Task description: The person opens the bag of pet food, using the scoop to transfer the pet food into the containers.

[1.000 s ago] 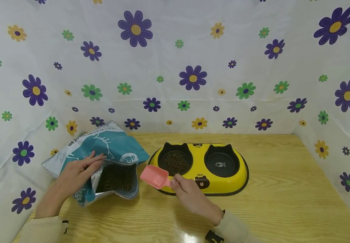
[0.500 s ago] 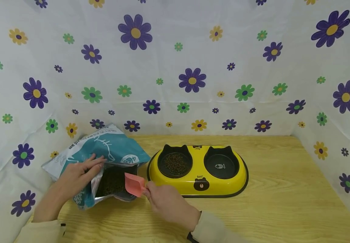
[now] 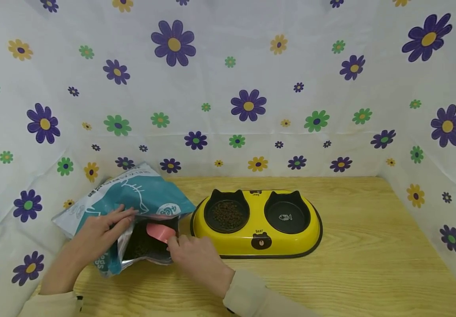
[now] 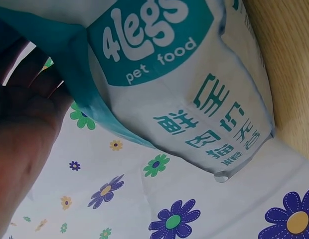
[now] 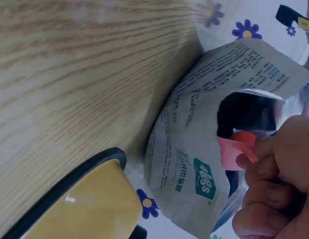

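Note:
A teal and white bag of pet food lies at the left with its mouth facing the front; dark kibble shows dimly inside. My left hand grips the bag by the left side of its mouth; in the left wrist view the fingertips go out of sight behind the teal fold. My right hand grips a pink scoop by its handle, with the scoop's head inside the bag's mouth. In the right wrist view, the scoop is partly hidden by the bag's wall and my fingers.
A yellow double pet bowl stands just right of the bag. Its left black dish holds brown kibble; the right dish shows a fishbone print. A flower-patterned white cloth surrounds the wooden table at the back and sides.
My right hand has moved left from in front of the bowl, carrying the scoop into the bag's mouth. My left hand keeps its place on the bag.

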Motion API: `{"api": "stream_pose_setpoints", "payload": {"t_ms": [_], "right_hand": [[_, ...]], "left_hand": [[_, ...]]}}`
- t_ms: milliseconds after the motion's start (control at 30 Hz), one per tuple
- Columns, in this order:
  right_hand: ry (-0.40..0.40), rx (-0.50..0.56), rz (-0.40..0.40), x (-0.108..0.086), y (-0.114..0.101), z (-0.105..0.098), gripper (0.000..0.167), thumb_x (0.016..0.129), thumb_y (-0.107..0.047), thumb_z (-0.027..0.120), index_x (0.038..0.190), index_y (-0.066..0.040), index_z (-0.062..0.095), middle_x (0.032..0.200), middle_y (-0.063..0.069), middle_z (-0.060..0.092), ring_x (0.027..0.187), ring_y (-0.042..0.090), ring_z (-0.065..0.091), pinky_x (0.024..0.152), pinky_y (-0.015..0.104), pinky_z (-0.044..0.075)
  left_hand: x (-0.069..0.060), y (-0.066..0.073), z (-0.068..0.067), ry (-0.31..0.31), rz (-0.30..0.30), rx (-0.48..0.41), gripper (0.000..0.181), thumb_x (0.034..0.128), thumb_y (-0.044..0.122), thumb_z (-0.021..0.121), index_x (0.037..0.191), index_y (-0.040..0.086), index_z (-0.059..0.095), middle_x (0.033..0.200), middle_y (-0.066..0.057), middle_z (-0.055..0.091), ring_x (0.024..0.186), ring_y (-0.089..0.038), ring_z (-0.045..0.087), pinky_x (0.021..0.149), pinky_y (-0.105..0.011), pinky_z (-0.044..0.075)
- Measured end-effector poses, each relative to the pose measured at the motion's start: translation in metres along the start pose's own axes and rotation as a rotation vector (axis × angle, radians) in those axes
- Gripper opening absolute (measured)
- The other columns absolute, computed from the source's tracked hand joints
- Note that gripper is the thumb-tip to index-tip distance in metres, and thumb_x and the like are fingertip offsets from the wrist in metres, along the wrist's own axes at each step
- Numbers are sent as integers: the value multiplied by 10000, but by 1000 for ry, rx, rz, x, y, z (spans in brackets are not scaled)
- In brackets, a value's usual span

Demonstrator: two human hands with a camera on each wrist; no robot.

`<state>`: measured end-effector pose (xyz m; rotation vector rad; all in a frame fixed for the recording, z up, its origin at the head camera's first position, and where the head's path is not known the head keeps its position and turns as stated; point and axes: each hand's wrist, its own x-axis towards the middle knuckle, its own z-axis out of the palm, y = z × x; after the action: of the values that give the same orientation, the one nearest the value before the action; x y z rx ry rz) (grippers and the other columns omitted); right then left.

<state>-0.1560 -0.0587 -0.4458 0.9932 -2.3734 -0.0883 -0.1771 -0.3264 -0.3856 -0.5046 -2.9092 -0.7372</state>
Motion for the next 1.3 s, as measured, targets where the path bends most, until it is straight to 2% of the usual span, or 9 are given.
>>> {"api": "stream_pose_setpoints", "payload": {"t_ms": [200, 333, 467, 633, 833, 967, 1167, 1300], "right_hand": [[60, -83, -1, 5, -1, 11, 114, 970, -229, 676, 894, -193, 599, 647, -89, 515, 481, 32, 432, 384, 171, 322], [16, -97, 3, 7, -3, 17, 96, 977, -251, 669, 932, -198, 603, 655, -89, 516, 467, 40, 395, 374, 176, 318], [-56, -28, 22, 7, -3, 17, 152, 1031, -328, 614, 942, -205, 619, 658, -94, 521, 462, 40, 384, 369, 170, 294], [-137, 206, 100, 5, -5, 17, 239, 1062, -375, 552, 939, -192, 645, 642, -93, 520, 466, 32, 427, 372, 161, 281], [-205, 483, 210, 3, -6, 16, 267, 1087, -298, 504, 893, -151, 613, 593, -89, 416, 452, 21, 370, 370, 142, 243], [-248, 678, 301, 4, -7, 15, 312, 1093, -277, 487, 833, -143, 594, 586, -92, 390, 466, 14, 374, 397, 142, 274], [-314, 1005, 469, 5, -5, 13, 268, 1084, -272, 512, 928, -102, 648, 612, -83, 427, 471, 40, 390, 435, 166, 300], [-313, 1218, 558, 2, -3, 13, 291, 1083, -260, 512, 949, -56, 671, 620, -70, 449, 485, 57, 394, 457, 181, 297]], "left_hand": [[0, -2, 0, -1, -7, -4, 372, 1072, 275, 544, 1366, 86, 671, 1397, -269, 605, 1344, -545, 506, 1026, -741, 419], [0, -2, 1, -3, -13, -6, 377, 1073, 285, 541, 1368, 89, 670, 1403, -267, 600, 1342, -551, 504, 1022, -743, 418], [0, -1, 1, 22, 1, -7, 357, 1067, 269, 554, 1346, 92, 688, 1381, -237, 632, 1335, -528, 527, 1016, -724, 426], [0, -2, 4, 40, 13, -9, 343, 1066, 263, 554, 1334, 104, 698, 1370, -237, 642, 1327, -524, 538, 1014, -726, 429], [-2, -4, 5, 13, -13, -6, 363, 1077, 279, 531, 1352, 98, 684, 1406, -279, 595, 1334, -552, 513, 1019, -743, 418], [-2, -4, 5, 10, -14, -6, 362, 1079, 276, 525, 1351, 98, 684, 1406, -290, 589, 1331, -552, 514, 1015, -746, 419], [0, -3, 6, 25, -3, -13, 345, 1077, 257, 530, 1336, 98, 694, 1391, -303, 592, 1316, -557, 524, 999, -753, 425], [0, -3, 6, 12, -14, -17, 356, 1078, 268, 527, 1347, 94, 685, 1405, -309, 575, 1326, -565, 509, 1002, -763, 416]]}}
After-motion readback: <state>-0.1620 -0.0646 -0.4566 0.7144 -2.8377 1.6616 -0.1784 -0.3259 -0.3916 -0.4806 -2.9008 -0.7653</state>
